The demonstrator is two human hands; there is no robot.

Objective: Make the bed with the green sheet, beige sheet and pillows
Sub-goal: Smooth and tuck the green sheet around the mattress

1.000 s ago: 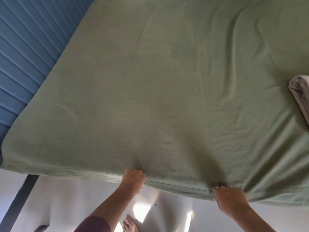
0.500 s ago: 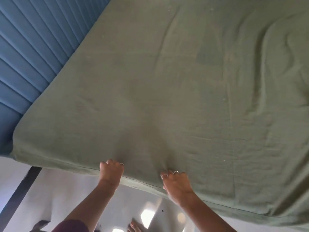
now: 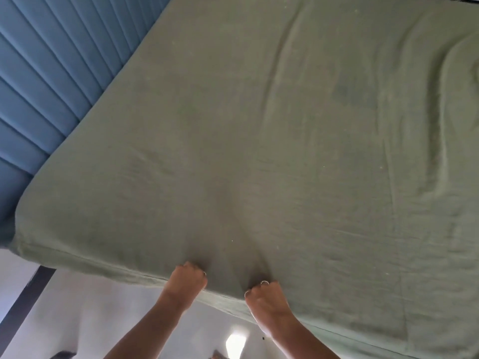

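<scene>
Both hands are clenched on the green sheet (image 3: 259, 151) at the near edge of the bed: the left hand (image 3: 188, 282) bunches cloth just beside the right hand (image 3: 267, 301), and creases fan out from the two grips across the top. The sheet lies spread over the whole mattress, its left side against the blue headboard (image 3: 51, 60). The risk, as I judge it, is a pull taken too hard or unevenly from two grips set so close together; that could drag the far side off its edge or leave the long ridges at the right (they run up toward the far end) set into the surface. A corner could also slip loose near the headboard. Counted: one green sheet, two hands, one headboard, one ring (image 3: 264, 282) on the right hand; no beige sheet and no pillows are in view, so those steps look undone.
</scene>
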